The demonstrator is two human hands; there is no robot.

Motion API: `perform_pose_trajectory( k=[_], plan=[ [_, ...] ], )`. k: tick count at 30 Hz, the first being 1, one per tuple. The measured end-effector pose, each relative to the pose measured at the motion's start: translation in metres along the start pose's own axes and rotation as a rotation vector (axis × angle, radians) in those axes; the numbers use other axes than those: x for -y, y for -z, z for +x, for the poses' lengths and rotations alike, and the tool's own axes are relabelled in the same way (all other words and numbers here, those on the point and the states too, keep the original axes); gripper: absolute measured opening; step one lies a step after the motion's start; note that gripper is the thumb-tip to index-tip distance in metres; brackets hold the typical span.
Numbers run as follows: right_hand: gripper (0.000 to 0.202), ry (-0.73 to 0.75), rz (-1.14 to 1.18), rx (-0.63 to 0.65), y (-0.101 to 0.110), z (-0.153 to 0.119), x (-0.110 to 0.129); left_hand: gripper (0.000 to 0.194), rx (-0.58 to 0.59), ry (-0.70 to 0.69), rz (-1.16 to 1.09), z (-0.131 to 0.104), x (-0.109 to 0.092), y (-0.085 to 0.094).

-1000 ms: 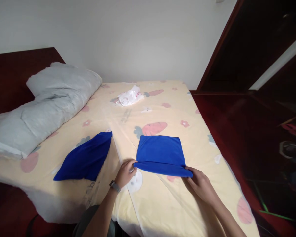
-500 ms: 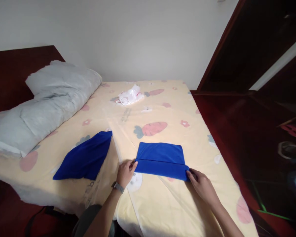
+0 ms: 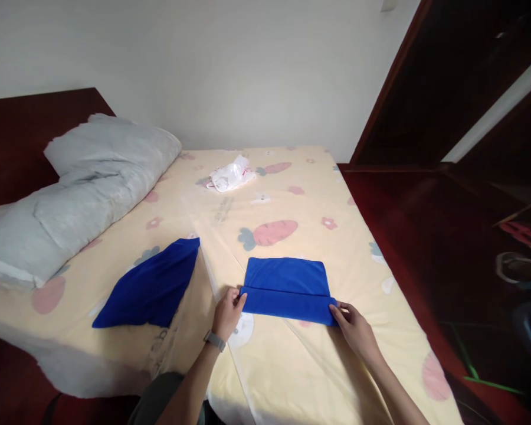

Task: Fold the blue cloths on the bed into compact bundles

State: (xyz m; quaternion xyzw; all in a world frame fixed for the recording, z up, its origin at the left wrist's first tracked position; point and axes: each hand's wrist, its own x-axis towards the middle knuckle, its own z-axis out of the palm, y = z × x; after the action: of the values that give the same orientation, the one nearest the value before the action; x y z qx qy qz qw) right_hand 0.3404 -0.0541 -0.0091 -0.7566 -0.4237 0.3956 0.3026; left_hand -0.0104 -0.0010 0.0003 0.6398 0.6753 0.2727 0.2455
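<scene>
Patterned bedsheet [image 3: 310, 369] bears a blue cloth [image 3: 286, 276], its folded band [image 3: 287, 306] lying roughly nine-to-three o'clock; left hand [image 3: 227, 313] pinches the nine-o'clock end, right hand [image 3: 356, 332] the other.

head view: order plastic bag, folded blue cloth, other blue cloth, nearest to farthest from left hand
1. Folded blue cloth, left edge in left hand
2. Other blue cloth, to the hand's left
3. Plastic bag, ahead, beyond both cloths

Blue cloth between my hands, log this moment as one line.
blue cloth: near edge folded over; left hand: pinching its left end; right hand: pinching its right end; second blue cloth: lies left, untouched
</scene>
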Motion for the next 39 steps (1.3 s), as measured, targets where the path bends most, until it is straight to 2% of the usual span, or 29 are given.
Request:
perform_pose_trajectory(
  k=[6, 10, 16, 18, 20, 23, 25, 28, 29, 31, 33, 34, 37, 39],
  plan=[
    [0.054, 0.038, 0.067, -0.004, -0.002, -0.001, 0.001, 0.022, -0.026, -0.094, 0.256, -0.006, -0.007, 0.000],
    [0.055, 0.047, 0.046, -0.036, -0.001, -0.001, 0.002, 0.022, -0.057, -0.075, 0.395, -0.008, -0.014, -0.001],
    [0.058, 0.085, 0.007, -0.080, 0.006, 0.000, -0.004, 0.034, 0.246, 0.114, 0.187, -0.003, -0.019, 0.009],
    [0.057, 0.110, 0.034, -0.030, 0.011, 0.000, -0.008, 0.032, 0.273, 0.149, 0.096, -0.002, -0.018, 0.012],
    [0.054, 0.133, 0.058, 0.080, 0.016, 0.000, -0.013, 0.029, 0.292, 0.186, 0.037, -0.002, -0.015, 0.013],
    [0.045, 0.144, -0.046, 0.225, 0.023, -0.002, -0.016, 0.021, 0.316, 0.202, 0.093, -0.003, -0.011, 0.018],
    [0.041, 0.184, -0.204, 0.194, 0.028, -0.005, -0.015, 0.019, 0.261, 0.146, 0.172, -0.003, -0.009, 0.026],
    [0.042, 0.377, -0.418, 0.029, 0.035, -0.015, -0.012, 0.017, 0.184, -0.149, 0.124, -0.003, -0.007, 0.040],
    [0.043, 0.468, -0.455, 0.020, 0.036, -0.019, -0.012, 0.022, 0.217, -0.274, 0.073, -0.003, -0.006, 0.044],
    [0.047, 0.623, -0.482, 0.110, 0.037, -0.025, -0.013, 0.044, 0.372, -0.449, 0.007, -0.005, -0.003, 0.049],
    [0.051, 0.687, -0.487, 0.213, 0.035, -0.028, -0.016, 0.064, 0.513, -0.504, 0.020, -0.006, 0.000, 0.050],
    [0.052, 0.688, -0.486, 0.231, 0.034, -0.028, -0.017, 0.067, 0.536, -0.507, 0.039, -0.006, 0.002, 0.049],
    [0.050, 0.630, -0.418, 0.222, 0.031, -0.023, -0.019, 0.058, 0.486, -0.497, 0.032, -0.005, 0.006, 0.044],
    [0.050, 0.539, -0.297, 0.239, 0.032, -0.018, -0.018, 0.048, 0.446, -0.474, -0.030, -0.002, 0.007, 0.041]
  ],
)
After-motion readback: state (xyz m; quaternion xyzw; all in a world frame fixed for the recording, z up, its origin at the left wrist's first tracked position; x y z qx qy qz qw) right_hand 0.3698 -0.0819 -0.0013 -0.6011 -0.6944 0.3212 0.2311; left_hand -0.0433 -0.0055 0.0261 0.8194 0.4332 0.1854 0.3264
